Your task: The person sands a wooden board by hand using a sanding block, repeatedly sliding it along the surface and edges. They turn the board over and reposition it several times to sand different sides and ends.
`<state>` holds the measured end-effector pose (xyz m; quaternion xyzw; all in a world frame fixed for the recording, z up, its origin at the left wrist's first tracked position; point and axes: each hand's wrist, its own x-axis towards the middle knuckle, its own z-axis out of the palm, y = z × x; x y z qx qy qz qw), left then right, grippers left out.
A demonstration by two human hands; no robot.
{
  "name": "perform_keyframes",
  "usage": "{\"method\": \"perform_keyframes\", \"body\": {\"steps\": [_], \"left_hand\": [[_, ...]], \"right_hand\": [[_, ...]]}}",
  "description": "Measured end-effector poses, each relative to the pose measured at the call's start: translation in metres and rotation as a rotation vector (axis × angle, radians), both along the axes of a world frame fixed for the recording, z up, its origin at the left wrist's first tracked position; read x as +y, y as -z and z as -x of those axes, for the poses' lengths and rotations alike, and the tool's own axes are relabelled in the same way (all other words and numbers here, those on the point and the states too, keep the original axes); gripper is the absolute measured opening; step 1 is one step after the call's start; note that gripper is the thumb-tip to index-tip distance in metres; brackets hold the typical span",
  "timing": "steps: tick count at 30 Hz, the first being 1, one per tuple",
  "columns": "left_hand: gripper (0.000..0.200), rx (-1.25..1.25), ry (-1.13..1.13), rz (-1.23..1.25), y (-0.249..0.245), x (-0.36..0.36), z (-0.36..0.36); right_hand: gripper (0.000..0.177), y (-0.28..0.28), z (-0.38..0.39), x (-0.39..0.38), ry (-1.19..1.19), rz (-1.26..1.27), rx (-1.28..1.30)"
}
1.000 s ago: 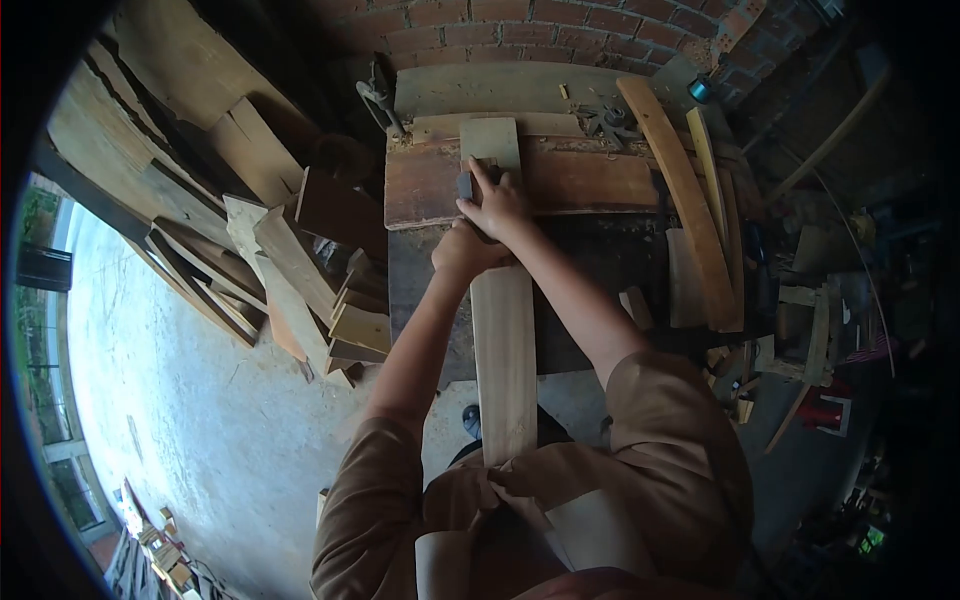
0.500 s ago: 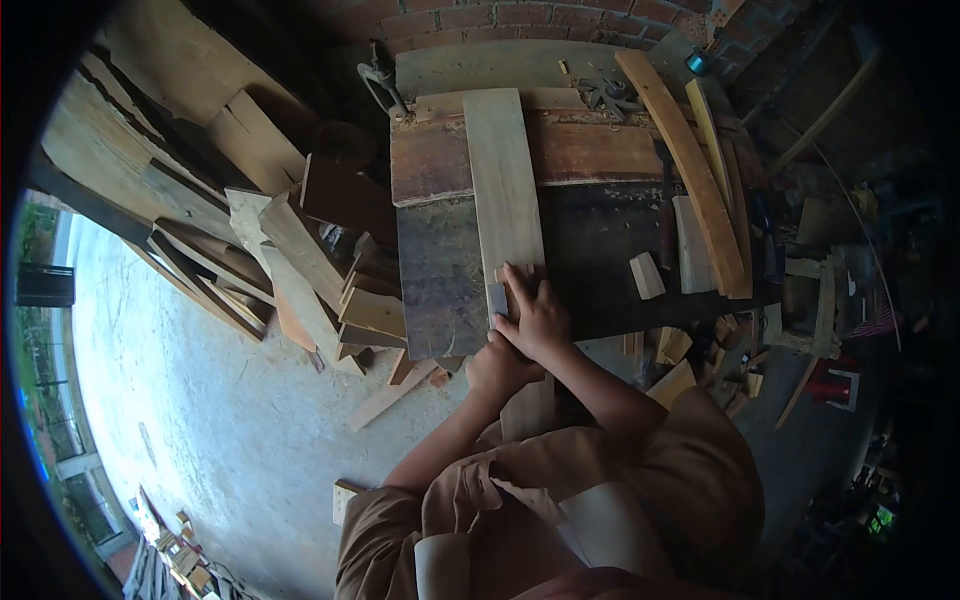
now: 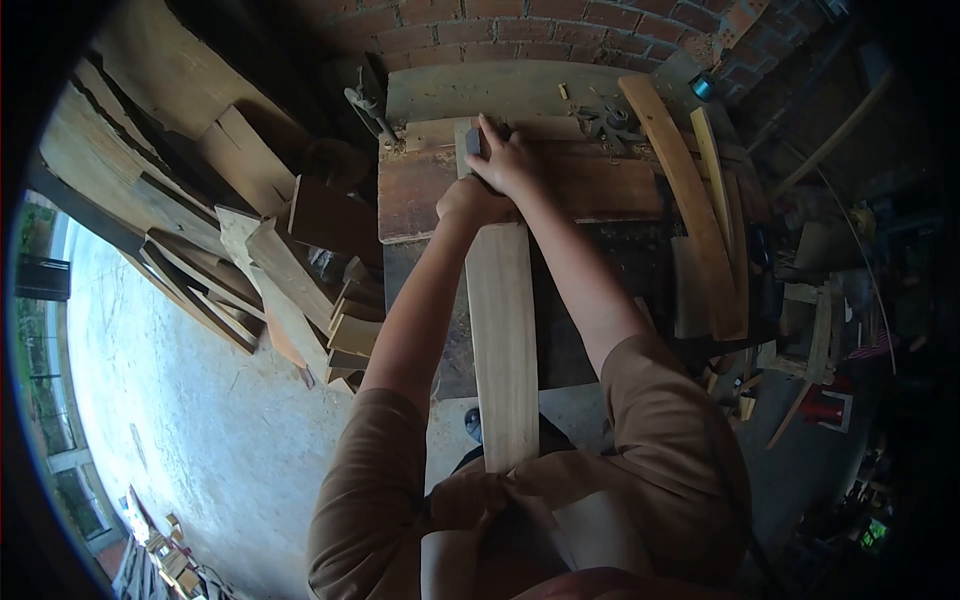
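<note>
A pale board [image 3: 503, 330] lies lengthwise across the workbench, its near end reaching to my waist. On its far part sits a small hand plane [image 3: 473, 142]; only its grey blade and a bit of the body show. My right hand [image 3: 508, 165] grips the plane from the right, index finger stretched forward along it. Just behind, my left hand [image 3: 470, 202] is closed at the plane's rear, against the right hand. My fingers and palms hide most of the tool.
The dark-topped workbench [image 3: 425, 340] carries a curved plank [image 3: 690, 215] on the right. A clamp [image 3: 370, 108] stands at its far left corner, near a brick wall [image 3: 480, 35]. Stacked offcuts [image 3: 285, 265] lean at the left. A red stool [image 3: 826, 402] is at the right.
Both hands have slid the plane forward along the board, from near the bench's front edge to the far end. My arms are now stretched out.
</note>
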<state>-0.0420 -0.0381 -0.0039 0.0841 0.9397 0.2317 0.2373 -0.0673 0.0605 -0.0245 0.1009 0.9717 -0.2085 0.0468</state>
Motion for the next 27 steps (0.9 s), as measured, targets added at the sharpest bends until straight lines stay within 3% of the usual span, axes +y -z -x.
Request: {"method": "perform_keyframes", "body": {"steps": [2, 5, 7, 11, 13, 18, 22, 26, 27], "left_hand": [[0.079, 0.006, -0.059, -0.001, 0.01, -0.008, -0.048], [0.077, 0.001, -0.045, -0.024, 0.022, -0.03, -0.147], [0.082, -0.155, 0.021, -0.003, 0.028, -0.049, -0.22], [0.089, -0.198, 0.107, 0.013, 0.023, -0.065, -0.326], [0.091, -0.477, 0.131, 0.109, 0.028, -0.065, -0.337], [0.089, -0.248, 0.176, 0.014, 0.03, -0.048, -0.285], [0.094, -0.146, 0.132, -0.024, 0.01, -0.016, -0.177], [0.097, -0.153, 0.129, 0.0, 0.028, 0.019, -0.043], [0.09, -0.046, 0.091, -0.005, 0.034, 0.025, -0.023]], "right_hand": [[0.08, 0.008, -0.048, -0.008, -0.01, 0.037, 0.018], [0.079, 0.017, -0.156, -0.025, -0.028, 0.023, 0.078], [0.08, 0.018, -0.237, -0.041, -0.013, 0.027, 0.026], [0.082, 0.024, -0.359, -0.057, -0.007, 0.029, 0.042], [0.083, 0.019, -0.374, -0.059, 0.007, 0.049, 0.012], [0.08, 0.015, -0.307, -0.038, -0.038, 0.004, -0.042], [0.08, 0.003, -0.195, -0.009, 0.024, 0.056, -0.075], [0.081, 0.011, -0.063, 0.022, 0.083, 0.07, -0.061], [0.083, -0.003, -0.042, 0.029, 0.088, 0.081, -0.063]]}}
